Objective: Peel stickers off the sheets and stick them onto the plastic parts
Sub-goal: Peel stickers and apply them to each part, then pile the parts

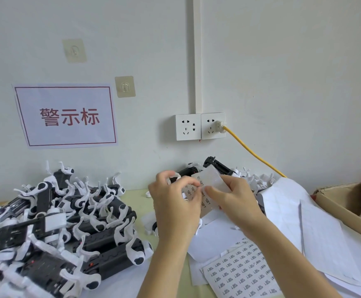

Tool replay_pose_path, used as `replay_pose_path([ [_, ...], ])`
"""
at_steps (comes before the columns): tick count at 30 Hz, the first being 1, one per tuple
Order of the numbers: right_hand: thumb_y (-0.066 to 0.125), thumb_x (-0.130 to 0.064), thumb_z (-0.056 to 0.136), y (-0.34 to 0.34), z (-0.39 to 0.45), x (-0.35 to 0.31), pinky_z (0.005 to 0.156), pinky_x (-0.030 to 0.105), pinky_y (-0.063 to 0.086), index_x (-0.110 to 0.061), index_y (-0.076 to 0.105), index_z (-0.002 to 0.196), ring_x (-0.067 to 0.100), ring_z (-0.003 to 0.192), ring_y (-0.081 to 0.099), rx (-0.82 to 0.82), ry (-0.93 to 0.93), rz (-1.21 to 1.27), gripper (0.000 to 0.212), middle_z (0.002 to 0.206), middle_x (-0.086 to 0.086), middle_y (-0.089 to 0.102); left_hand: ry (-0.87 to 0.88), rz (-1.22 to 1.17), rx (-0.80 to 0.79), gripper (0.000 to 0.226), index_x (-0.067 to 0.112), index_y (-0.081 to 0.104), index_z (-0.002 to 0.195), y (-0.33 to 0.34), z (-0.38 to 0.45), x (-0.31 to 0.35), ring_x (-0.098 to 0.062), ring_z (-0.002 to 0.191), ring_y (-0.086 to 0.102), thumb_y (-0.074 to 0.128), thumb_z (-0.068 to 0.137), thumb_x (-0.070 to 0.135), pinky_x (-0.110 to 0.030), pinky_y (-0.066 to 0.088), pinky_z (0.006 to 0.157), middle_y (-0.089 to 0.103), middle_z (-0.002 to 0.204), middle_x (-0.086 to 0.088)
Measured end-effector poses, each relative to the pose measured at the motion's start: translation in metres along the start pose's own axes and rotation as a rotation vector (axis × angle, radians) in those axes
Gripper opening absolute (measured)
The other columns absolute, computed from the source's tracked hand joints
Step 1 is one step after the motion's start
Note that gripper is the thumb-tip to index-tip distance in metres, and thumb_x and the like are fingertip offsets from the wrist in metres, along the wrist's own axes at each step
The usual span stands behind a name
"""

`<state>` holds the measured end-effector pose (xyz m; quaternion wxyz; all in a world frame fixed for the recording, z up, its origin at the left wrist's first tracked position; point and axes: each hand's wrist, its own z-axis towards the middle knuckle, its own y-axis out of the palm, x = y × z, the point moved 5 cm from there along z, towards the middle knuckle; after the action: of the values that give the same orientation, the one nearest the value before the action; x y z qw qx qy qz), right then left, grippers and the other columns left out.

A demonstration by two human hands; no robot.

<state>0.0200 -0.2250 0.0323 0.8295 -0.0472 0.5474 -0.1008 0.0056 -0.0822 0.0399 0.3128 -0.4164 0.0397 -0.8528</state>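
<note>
The right hand (235, 198) pinches a small sticker sheet (209, 183) by its lower right part, thumb on the front, holding it up above the tabletop (132, 196). The left hand (175, 198) meets the sheet from the left; its thumb and forefinger are curled close together at the sheet's left edge, but whether they pinch a sticker cannot be told, since the fingertips are blurred. Printed stickers show in a column along the left side of the held sheet.

Just below the hands lie blank white backing papers (214, 235), and below those, near the right forearm, a full sheet of printed stickers (239, 274) rests flat. To the right of the grip, larger white sheets (291, 209) are heaped loosely, and beyond them stands an open cardboard box (336, 203) with a few parts inside.

Left of the grip is a big pile of black-and-white plastic parts (68, 222); a smaller heap of parts (218, 166) lies behind the hands against the wall. On the wall above are a double socket (188, 126) with a yellow cable (250, 151) plugged in and a sign with red characters (68, 116).
</note>
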Motion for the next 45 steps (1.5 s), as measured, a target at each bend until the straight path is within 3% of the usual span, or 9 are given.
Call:
replay_pose_path([
  [2,0.064,-0.010,0.088,0.000,0.000,0.000,0.043,0.016,0.030,-0.017,0.055,0.054,0.010,0.044,0.036,0.023,-0.023,-0.064,0.035,0.048,-0.010,0.047,0.080,0.086,-0.029,0.007,0.027,0.076,0.089,0.003,0.000,0.004,-0.015,0.106,0.043,0.076,0.086,0.021,-0.030,0.042,0.089,0.054,0.105,0.010],
  [4,0.064,-0.010,0.088,-0.001,0.001,-0.001,0.043,0.017,0.027,-0.010,0.051,0.056,0.011,0.047,0.032,0.044,-0.070,-0.143,0.034,0.048,-0.008,0.043,0.131,0.102,-0.045,0.008,0.021,0.077,0.093,0.005,0.000,0.007,-0.017,0.101,0.052,0.073,0.089,0.016,-0.038,0.046,0.088,0.064,0.096,0.009],
  [8,0.063,-0.009,0.088,0.000,0.000,-0.005,0.040,0.015,0.021,-0.014,0.039,0.053,0.009,0.045,0.025,0.053,-0.175,-0.263,0.043,0.047,-0.010,0.030,0.150,0.084,-0.083,0.013,0.015,0.078,0.095,0.008,-0.001,0.008,-0.018,0.093,0.060,0.065,0.093,0.011,-0.034,0.049,0.081,0.070,0.089,0.003],
  [11,0.062,-0.006,0.089,0.001,-0.001,-0.010,0.039,0.016,0.023,-0.021,0.035,0.051,0.011,0.044,0.026,0.035,-0.248,-0.372,0.049,0.046,-0.007,0.032,0.114,0.062,-0.129,0.015,0.015,0.077,0.094,0.009,-0.001,0.003,-0.018,0.092,0.061,0.062,0.095,0.012,-0.038,0.051,0.079,0.069,0.088,0.003],
  [16,0.063,-0.005,0.088,0.000,-0.002,-0.011,0.039,0.016,0.029,-0.029,0.044,0.048,0.010,0.042,0.034,0.013,-0.254,-0.435,0.051,0.044,-0.013,0.044,0.107,0.062,-0.187,0.013,0.014,0.075,0.091,0.011,-0.002,0.001,-0.018,0.093,0.061,0.063,0.094,0.017,-0.041,0.052,0.079,0.068,0.088,0.004],
  [22,0.062,-0.007,0.088,0.002,-0.004,-0.015,0.038,0.017,0.026,-0.039,0.054,0.047,0.011,0.041,0.031,-0.030,-0.233,-0.410,0.053,0.043,-0.014,0.043,0.115,0.064,-0.153,0.010,0.011,0.073,0.085,0.010,-0.001,0.000,-0.020,0.088,0.061,0.065,0.090,0.014,-0.042,0.051,0.076,0.066,0.082,0.002],
  [35,0.060,-0.007,0.089,-0.002,-0.001,-0.010,0.042,0.023,0.020,-0.006,0.038,0.056,0.013,0.048,0.020,-0.019,-0.209,-0.501,0.040,0.052,-0.001,0.029,0.140,0.048,-0.195,0.016,0.010,0.076,0.083,0.013,0.000,-0.006,-0.021,0.083,0.062,0.063,0.093,0.010,-0.045,0.053,0.072,0.068,0.081,-0.003],
  [41,0.061,-0.006,0.087,0.000,-0.003,-0.012,0.041,0.020,0.021,-0.015,0.041,0.050,0.013,0.046,0.024,-0.039,-0.222,-0.471,0.043,0.045,-0.006,0.031,0.121,0.039,-0.182,0.011,0.011,0.072,0.078,0.012,0.000,-0.006,-0.019,0.080,0.060,0.066,0.087,0.013,-0.043,0.052,0.070,0.066,0.076,0.001],
  [45,0.061,-0.006,0.088,0.001,-0.003,-0.011,0.041,0.019,0.023,-0.012,0.055,0.054,0.011,0.045,0.027,-0.059,-0.202,-0.431,0.035,0.046,-0.007,0.036,0.089,0.000,-0.160,0.010,0.014,0.071,0.074,0.010,-0.001,-0.007,-0.012,0.073,0.060,0.069,0.084,0.014,-0.037,0.051,0.065,0.065,0.072,0.006],
])
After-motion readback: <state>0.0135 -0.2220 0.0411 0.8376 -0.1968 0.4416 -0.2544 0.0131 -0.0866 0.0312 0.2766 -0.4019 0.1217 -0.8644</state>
